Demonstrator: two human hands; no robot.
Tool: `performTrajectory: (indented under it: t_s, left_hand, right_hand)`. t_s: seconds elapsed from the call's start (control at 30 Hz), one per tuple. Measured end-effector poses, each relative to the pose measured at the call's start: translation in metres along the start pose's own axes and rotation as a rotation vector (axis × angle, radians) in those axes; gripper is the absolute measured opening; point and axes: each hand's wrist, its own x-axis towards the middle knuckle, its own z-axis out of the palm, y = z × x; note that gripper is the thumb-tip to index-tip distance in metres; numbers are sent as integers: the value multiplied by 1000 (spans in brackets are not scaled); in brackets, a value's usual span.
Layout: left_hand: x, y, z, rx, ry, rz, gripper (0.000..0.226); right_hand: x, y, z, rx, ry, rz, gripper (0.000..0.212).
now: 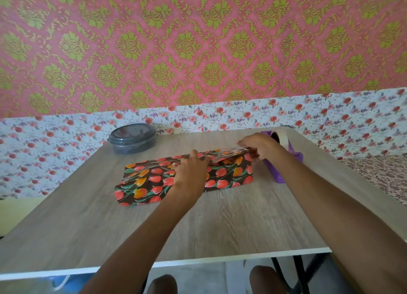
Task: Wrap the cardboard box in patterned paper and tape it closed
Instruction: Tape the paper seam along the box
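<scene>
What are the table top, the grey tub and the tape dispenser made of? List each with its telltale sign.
Table top: probably laminate; matt grey wood-grain print with a plain white edge.
Grey tub: translucent plastic, smooth; its glossy lid catches the light.
Tape dispenser: moulded plastic, it seems; uniform purple colour with a slight sheen.

- A room in a home, by the look of it, with a small craft corner set up.
- Up beyond the fingers point(246, 141), pink wallpaper point(198, 40) with green damask medallions fills the wall.
- Below that, a white floral band point(330, 117) runs along.
- Under the fingers there's a wood-grain table point(220, 216) on thin black legs point(300, 271).
- Left of the fingers sits a grey lidded tub point(132, 138), and just right of them a purple tape dispenser point(274, 173).
- Far right of them, leopard-print fabric point(378, 172).
</scene>
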Motion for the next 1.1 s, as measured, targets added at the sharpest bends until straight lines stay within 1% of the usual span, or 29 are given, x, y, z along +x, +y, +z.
performTrajectory:
  t_s: [0.1, 0.23, 0.33, 0.43, 0.53, 0.63, 0.87, 1.0, 1.1]
  left_hand:
    - [1, -1, -1, 8, -21, 10, 79]
    - [4, -3, -3, 31, -15, 24, 76]
    - [6, -4, -4, 31, -27, 35, 77]
    - [6, -4, -5, 46, -17, 40, 76]
    - [6, -6, -5, 73, 17, 50, 74]
    - [5, -6, -6, 63, 51, 57, 73]
    - [-1, -2, 5, -29, 81, 25, 77]
    - [-5, 1, 15, -107, 180, 8, 73]
    - [-5, 1, 19, -174, 232, 10, 66]
  right_hand:
    - [6, -3, 6, 6, 2, 50, 19]
    - [12, 2, 11, 51, 64, 20, 27]
    - [9, 4, 10, 70, 157, -44, 21]
    - [5, 4, 9, -118, 307, -148, 31]
    - [4, 3, 9, -301, 370, -197, 25]
    - [1, 3, 9, -438, 375, -230, 21]
    - [2, 4, 5, -622, 377, -299, 29]
    - [-1, 6, 1, -726, 362, -344, 26]
    - [-6, 6, 0, -771, 397, -381, 24]
